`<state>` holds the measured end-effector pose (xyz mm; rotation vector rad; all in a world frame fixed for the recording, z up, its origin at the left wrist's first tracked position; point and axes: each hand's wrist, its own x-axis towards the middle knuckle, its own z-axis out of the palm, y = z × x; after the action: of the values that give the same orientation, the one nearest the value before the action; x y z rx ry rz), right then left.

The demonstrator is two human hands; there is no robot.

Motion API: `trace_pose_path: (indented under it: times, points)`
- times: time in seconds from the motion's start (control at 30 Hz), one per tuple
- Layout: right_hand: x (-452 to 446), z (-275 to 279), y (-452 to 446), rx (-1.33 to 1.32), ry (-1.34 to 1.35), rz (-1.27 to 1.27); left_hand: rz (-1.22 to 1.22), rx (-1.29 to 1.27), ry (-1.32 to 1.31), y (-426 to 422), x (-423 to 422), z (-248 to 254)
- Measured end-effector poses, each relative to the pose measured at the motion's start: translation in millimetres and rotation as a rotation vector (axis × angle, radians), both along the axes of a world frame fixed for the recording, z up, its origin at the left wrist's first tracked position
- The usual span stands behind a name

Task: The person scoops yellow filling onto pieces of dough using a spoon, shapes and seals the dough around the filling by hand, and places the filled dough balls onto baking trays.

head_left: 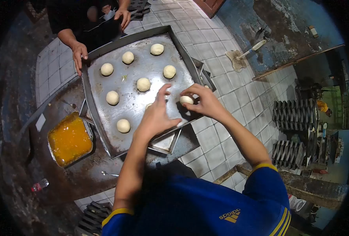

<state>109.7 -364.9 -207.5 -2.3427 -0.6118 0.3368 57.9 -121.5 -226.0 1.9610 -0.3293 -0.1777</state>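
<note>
A large metal baking tray point(115, 148) lies in front of me with several pale round dough balls point(143, 84) set apart on it. My right hand point(206, 103) has its thumb and fingers closed around a dough ball point(186, 100) at the tray's right side. Over the near part of the tray, my left hand point(157, 115) is open, its thumb and fingers spread with nothing between them. It partly covers another dough ball point(148, 106).
A container of orange filling point(70, 138) stands left of the tray, with a spoon point(109, 173) and a plastic bottle point(40, 185) on the dark table. Another person's hand point(79, 55) touches the tray's far left corner. More trays show underneath. Dark racks point(294, 115) stand far right.
</note>
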Motion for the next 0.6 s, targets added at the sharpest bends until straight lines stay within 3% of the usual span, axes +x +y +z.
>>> trace_pose_path:
  times: [0.03, 0.1, 0.13, 0.23, 0.3, 0.37, 0.47, 0.53, 0.6]
  points:
    - [3, -16, -1, -0.002, -0.001, 0.003, 0.059, 0.011, 0.022, 10, -6, -4]
    - [9, -47, 5, -0.199, -0.331, 0.283, 0.053, -0.054, 0.046, 27, -25, -9]
    - [18, -54, 9, -0.395, -0.32, 0.441, 0.111, -0.055, 0.005, 35, -38, -13]
    - [19, -67, 18, -0.413, -0.542, 0.519, 0.236, -0.133, -0.003, 60, -74, -18]
    - [24, -71, 17, -0.529, -0.442, 0.552, 0.291, -0.217, 0.019, 72, -96, -15]
    - [29, -77, 12, -0.373, -0.233, 0.482, 0.468, -0.336, 0.132, 80, -117, -8]
    - [51, -23, 8, 0.428, 0.765, 0.086, 0.566, -0.438, 0.074, 89, -142, -13]
    - [53, -19, 4, 0.39, 0.352, 0.067, 0.579, -0.461, 0.099, 102, -158, -19]
    - [36, -12, 10, 0.354, 0.222, 0.041, 0.56, -0.435, 0.149, 108, -164, -14]
